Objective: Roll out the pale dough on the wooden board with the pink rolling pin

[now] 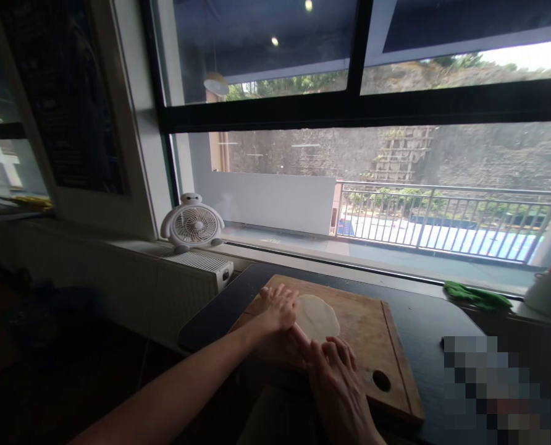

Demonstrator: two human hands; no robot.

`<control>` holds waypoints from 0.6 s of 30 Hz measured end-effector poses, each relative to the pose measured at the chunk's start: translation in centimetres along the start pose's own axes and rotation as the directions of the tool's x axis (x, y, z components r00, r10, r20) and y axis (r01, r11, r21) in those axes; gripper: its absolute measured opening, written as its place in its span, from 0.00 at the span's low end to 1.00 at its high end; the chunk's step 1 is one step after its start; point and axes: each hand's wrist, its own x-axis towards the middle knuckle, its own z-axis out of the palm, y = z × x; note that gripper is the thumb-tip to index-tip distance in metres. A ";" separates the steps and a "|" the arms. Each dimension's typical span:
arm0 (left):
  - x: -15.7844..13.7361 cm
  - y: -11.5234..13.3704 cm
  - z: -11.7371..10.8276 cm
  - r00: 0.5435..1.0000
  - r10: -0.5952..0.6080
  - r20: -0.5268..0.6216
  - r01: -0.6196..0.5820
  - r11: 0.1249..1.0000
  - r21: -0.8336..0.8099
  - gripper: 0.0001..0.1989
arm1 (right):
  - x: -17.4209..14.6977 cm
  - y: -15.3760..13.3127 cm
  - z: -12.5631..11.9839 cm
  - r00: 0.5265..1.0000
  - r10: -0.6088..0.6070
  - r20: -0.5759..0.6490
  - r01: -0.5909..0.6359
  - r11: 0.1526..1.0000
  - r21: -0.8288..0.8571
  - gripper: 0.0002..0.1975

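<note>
A flat, pale round of rolled dough [320, 316] lies on a wooden cutting board [363, 312]. A rolling pin [299, 335] lies slantwise over the dough's near-left side, and only a short stretch of it shows between my hands. My left hand [280, 306] is curled over the pin's far-left end. Over its near-right end, my right hand [333, 366] bends its fingers, close to the dough's near edge. The pin's two ends are hidden under my hands.
The board, with a round hole in its near-right corner, rests on a dark table [419, 321] by the window. A white fan [198, 224] stands beyond the table's left, above a radiator [192, 278]. A green cloth [477, 296] lies on the sill at right. Pixelation covers the lower right.
</note>
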 end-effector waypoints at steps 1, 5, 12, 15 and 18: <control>0.5 0.5 0.2 1.000 -0.008 -0.002 0.008 1.000 -0.002 0.24 | 0.0 0.4 -0.2 1.000 0.007 0.020 -0.007 1.000 0.000 0.14; 4.0 3.5 0.7 0.999 -0.053 -0.007 0.053 0.998 -0.032 0.24 | 0.2 2.6 -0.5 0.994 0.077 0.080 -0.075 0.997 -0.021 0.12; 7.9 6.9 1.4 0.999 0.017 0.029 -0.015 0.998 -0.053 0.24 | 0.5 4.0 0.0 0.992 0.111 0.055 -0.109 0.993 -0.035 0.11; 6.9 5.6 1.2 0.998 0.001 0.057 0.001 0.999 -0.039 0.25 | 0.5 2.8 -0.7 0.992 0.082 0.096 -0.080 0.996 -0.029 0.16; 4.6 3.3 0.5 0.997 -0.015 0.079 0.016 1.000 -0.010 0.25 | 0.4 1.0 -1.4 0.993 0.059 0.103 -0.057 0.998 -0.021 0.20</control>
